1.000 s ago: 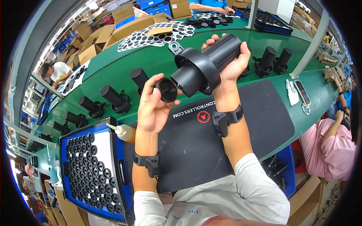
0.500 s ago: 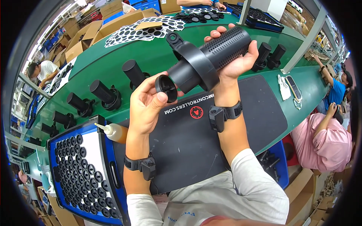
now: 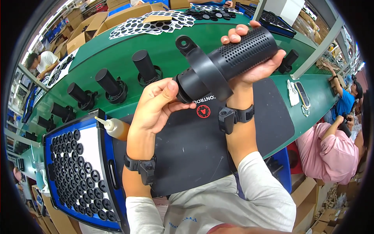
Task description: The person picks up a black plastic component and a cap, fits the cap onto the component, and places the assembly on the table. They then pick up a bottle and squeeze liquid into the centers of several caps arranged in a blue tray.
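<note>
My right hand point(image 3: 260, 69) is wrapped round the perforated end of a black plastic cylinder point(image 3: 245, 50), which has a wide collar and a ring-shaped lug. It is held tilted above a dark mat point(image 3: 183, 156). At its lower left end, my left hand point(image 3: 156, 103) grips a round black cap point(image 3: 180, 90) between thumb and fingers. The cap sits against the cylinder's open end; whether it is fully seated I cannot tell. Several similar black cylinders point(image 3: 112, 86) stand on the green bench behind my hands.
A blue tray point(image 3: 113, 144) of black caps lies at the left, beside a squeeze bottle point(image 3: 116, 128) of amber liquid. Sheets of black round stickers point(image 3: 156, 25) lie at the back. A phone point(image 3: 302, 93) rests at the right. People work nearby.
My left hand has brought the cap from just off the cylinder's end up against it. The cylinder has shifted slightly right in my right hand.
</note>
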Tool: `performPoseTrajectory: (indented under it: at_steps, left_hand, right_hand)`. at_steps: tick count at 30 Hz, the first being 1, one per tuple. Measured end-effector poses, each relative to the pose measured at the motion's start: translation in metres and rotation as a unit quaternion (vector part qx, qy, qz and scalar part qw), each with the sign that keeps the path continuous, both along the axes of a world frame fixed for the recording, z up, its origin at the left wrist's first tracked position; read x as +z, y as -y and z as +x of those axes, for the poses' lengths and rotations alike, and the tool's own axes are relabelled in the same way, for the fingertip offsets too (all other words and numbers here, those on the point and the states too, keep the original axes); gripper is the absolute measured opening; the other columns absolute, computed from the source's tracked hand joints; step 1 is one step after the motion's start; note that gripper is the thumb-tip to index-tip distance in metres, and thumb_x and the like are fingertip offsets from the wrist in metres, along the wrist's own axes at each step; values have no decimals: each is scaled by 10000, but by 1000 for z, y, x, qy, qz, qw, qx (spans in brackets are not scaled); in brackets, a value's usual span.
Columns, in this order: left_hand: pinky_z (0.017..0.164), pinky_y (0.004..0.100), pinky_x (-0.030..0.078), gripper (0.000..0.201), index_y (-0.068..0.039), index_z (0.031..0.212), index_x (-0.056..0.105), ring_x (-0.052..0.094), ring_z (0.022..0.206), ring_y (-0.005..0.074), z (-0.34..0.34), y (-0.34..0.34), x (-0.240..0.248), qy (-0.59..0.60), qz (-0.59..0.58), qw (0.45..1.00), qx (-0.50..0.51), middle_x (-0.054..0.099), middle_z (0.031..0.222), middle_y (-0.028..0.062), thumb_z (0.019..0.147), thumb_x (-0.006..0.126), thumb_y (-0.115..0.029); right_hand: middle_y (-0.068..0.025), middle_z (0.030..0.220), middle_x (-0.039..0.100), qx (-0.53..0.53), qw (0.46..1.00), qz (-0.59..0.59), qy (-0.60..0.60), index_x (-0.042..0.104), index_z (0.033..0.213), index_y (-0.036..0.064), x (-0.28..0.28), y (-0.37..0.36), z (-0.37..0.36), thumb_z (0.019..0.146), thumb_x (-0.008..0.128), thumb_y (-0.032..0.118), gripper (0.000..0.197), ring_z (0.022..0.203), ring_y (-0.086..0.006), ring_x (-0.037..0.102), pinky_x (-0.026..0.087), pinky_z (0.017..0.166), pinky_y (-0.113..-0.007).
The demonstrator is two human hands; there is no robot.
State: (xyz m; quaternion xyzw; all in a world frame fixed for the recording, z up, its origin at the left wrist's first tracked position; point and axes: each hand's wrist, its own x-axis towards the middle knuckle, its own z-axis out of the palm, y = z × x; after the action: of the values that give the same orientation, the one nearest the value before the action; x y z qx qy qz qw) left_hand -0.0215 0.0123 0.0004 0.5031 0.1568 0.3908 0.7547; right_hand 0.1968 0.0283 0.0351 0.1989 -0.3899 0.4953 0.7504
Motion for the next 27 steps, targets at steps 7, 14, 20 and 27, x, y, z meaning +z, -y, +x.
performPoseTrajectory:
  at_steps: [7, 14, 20, 27]
  left_hand:
    - [724, 304, 600, 450, 91, 1083, 579, 697, 794, 255, -2, 5, 3, 46, -83, 994, -57, 672, 936, 170, 922, 598, -329]
    - [730, 312, 601, 463, 90, 1076, 586, 697, 788, 253, 3, 13, 5, 45, -96, 991, -85, 673, 925, 170, 918, 601, -345]
    - [716, 310, 601, 479, 83, 1076, 589, 695, 778, 257, 2, 18, 12, 13, -72, 996, -53, 671, 921, 180, 914, 603, -367]
    - [692, 308, 603, 512, 86, 1087, 579, 697, 759, 264, -3, 11, 9, 35, -84, 994, -63, 667, 923, 203, 913, 595, -395]
  right_hand:
    - [-214, 1016, 562, -56, 992, 88, 64, 417, 1277, 11, 4, 16, -3, 810, 483, 693, 829, 847, -306, 571, 474, 787, -449]
    - [-181, 1034, 537, -98, 968, 176, 147, 405, 1321, -5, 10, 27, 4, 822, 576, 588, 794, 892, -271, 536, 450, 832, -418]
    - [-173, 1000, 546, -92, 985, 110, 91, 424, 1286, 9, 7, 27, 2, 822, 575, 560, 736, 865, -271, 551, 467, 817, -420]
    - [-203, 982, 569, -112, 980, 134, 93, 441, 1258, 60, 10, 32, -6, 805, 495, 611, 716, 851, -305, 579, 476, 813, -453]
